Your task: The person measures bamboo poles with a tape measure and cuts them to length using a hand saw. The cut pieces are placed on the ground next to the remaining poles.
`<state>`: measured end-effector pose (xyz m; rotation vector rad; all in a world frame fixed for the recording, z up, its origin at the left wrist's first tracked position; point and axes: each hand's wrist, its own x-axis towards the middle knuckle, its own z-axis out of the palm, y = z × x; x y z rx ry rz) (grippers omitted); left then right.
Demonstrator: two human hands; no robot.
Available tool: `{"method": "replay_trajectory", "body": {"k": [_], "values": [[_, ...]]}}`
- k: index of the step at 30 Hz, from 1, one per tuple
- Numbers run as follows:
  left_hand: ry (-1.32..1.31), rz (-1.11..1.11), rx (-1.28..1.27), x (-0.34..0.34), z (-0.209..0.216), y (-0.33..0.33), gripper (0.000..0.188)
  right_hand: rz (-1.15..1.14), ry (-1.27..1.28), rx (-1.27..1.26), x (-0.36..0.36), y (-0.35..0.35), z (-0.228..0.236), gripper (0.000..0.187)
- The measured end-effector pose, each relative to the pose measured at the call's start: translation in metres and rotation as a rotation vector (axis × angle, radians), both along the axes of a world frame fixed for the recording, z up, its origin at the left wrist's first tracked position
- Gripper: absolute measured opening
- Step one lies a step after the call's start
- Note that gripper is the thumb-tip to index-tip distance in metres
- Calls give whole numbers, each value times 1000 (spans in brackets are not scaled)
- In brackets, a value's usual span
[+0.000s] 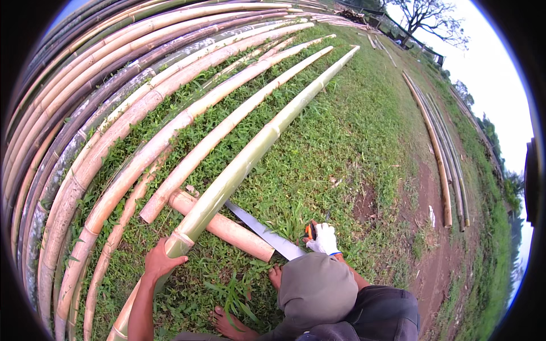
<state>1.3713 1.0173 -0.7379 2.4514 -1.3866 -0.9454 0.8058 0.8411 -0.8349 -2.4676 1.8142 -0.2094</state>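
Observation:
A long green bamboo pole (244,156) runs from the lower left toward the far middle. It rests across a short, thick bamboo piece (239,234) on the grass. My bare left hand (161,260) grips the pole near a joint, thumb along its side. In a white work glove, my right hand (324,238) is closed around the orange handle of a handsaw (267,234). The wide metal blade slants up left over the short piece, and its far end meets the green pole's edge; whether its teeth are in the pole I cannot tell. My knee hides part of the blade.
Many bamboo poles (114,133) lie side by side on the left. Several thinner poles (435,145) lie at the right beside a strip of bare soil (432,250). Grass and low weeds cover the ground, and my bare foot (233,325) stands near the short piece.

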Motion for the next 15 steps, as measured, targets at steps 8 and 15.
{"method": "replay_trajectory", "body": {"k": [8, 15], "values": [[-122, -196, -599, -27, 3, 23, 86, -98, -740, 584, 84, -12, 82, 91], [545, -197, -405, -144, 72, 1, 94, 329, -942, 1168, 205, 42, 108, 90]]}}
